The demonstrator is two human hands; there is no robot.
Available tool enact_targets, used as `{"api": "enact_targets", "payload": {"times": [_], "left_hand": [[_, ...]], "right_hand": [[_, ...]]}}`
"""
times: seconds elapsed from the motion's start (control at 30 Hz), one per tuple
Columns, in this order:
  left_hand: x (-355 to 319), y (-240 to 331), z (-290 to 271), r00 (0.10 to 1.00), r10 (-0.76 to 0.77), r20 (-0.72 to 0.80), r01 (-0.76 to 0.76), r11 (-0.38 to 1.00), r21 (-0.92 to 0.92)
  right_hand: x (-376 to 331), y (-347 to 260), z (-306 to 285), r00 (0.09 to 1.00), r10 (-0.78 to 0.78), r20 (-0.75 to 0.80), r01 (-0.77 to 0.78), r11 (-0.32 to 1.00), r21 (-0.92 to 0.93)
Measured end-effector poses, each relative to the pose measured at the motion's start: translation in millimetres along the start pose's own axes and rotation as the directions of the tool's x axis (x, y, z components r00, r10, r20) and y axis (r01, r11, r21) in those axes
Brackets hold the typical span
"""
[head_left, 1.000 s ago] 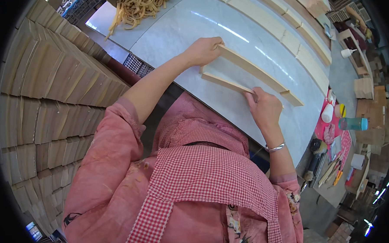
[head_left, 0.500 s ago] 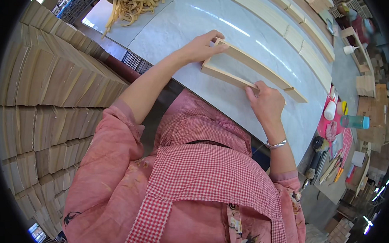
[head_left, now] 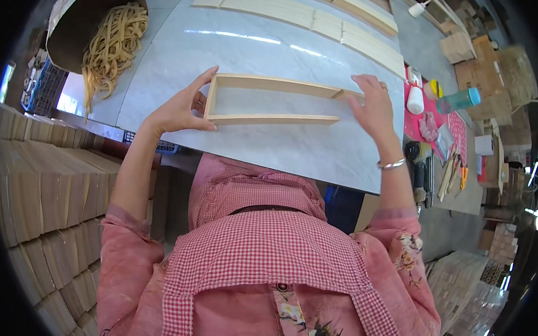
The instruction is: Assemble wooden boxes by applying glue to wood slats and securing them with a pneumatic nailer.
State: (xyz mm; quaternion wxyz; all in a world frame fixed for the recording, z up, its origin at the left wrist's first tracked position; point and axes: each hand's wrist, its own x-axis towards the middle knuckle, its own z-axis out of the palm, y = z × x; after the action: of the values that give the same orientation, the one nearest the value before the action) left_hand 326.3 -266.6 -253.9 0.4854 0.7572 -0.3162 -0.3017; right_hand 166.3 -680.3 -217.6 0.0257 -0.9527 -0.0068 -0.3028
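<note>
A long, narrow frame of pale wood strips (head_left: 273,118) lies on the table in front of me, its right end not closed. My left hand (head_left: 185,108) spans the short left side, thumb at the near corner and fingers by the far one, gripping it. At the other end is my right hand (head_left: 375,109), thumb and fingers apart around the tip of a short end piece (head_left: 345,95) that continues the far strip. Whether the fingers touch that piece is hard to make out.
Rows of wood strips (head_left: 268,9) lie along the table's far side. At the far left, a container (head_left: 65,45) spills tan bands (head_left: 116,45). To the right are a white bottle (head_left: 415,100) and a teal bottle (head_left: 458,100). Wood stacks (head_left: 53,183) stand at left.
The frame has turned to lie more nearly level across my view. My right hand has let go of the near strip and moved to the far strip's right end. The left hand still holds the left end.
</note>
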Motion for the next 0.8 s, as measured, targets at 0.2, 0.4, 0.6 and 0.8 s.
{"api": "enact_targets", "payload": {"times": [0.2, 0.4, 0.6, 0.8], "left_hand": [[2, 5, 2, 1.0, 0.021, -0.019, -0.022, 0.998, -0.052], [4, 17, 3, 0.999, -0.049, 0.002, 0.049, 0.997, -0.067], [2, 15, 9, 0.998, -0.027, -0.05, 0.024, 0.998, -0.061], [3, 17, 13, 0.998, -0.027, -0.063, 0.022, 0.996, -0.088]], "right_hand": [[-1, 6, 7, 0.896, 0.29, 0.335, -0.288, 0.956, -0.058], [4, -15, 20, 0.787, 0.492, 0.373, -0.585, 0.788, 0.193], [-9, -17, 17, 0.774, 0.492, 0.399, -0.617, 0.729, 0.298], [-25, -12, 8, 0.727, 0.465, 0.504, -0.676, 0.613, 0.408]]}}
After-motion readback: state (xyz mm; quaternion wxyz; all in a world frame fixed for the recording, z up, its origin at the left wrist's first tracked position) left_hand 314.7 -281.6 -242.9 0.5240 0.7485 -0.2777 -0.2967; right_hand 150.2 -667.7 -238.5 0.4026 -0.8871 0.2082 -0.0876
